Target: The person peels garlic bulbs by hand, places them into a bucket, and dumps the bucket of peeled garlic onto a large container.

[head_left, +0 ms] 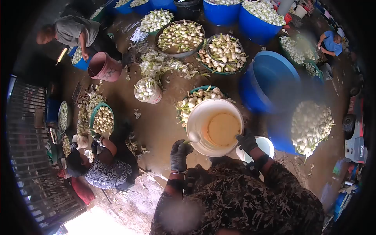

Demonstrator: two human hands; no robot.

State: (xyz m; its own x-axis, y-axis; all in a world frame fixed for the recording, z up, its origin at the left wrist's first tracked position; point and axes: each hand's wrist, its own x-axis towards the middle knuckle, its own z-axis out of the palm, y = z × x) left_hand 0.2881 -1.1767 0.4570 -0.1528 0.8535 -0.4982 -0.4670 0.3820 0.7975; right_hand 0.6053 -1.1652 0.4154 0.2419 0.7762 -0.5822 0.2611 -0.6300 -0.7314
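Observation:
My left hand point(180, 154), in a dark glove, is closed around the green stalk of a pale garlic bulb point(194, 136). The bulb shows in front of the near left rim of a white bucket point(197, 111), whose inside has a brownish bottom. At the bucket's right rim is my right hand point(246, 141), also gloved, with its fingers curled. Whether it grips the rim or a small object cannot be made out. Just behind the bucket sits a green basin point(211, 88) heaped with garlic bulbs. A second white bucket point(265, 147) stands partly under my right forearm.
A large blue tub point(270, 74) stands right of the white bucket, near a blue barrel point(280, 137) of bulbs. A small bucket point(152, 96) and wide basin point(178, 55) hold more. Co-workers are at left point(107, 172), upper left point(76, 31) and upper right point(332, 44).

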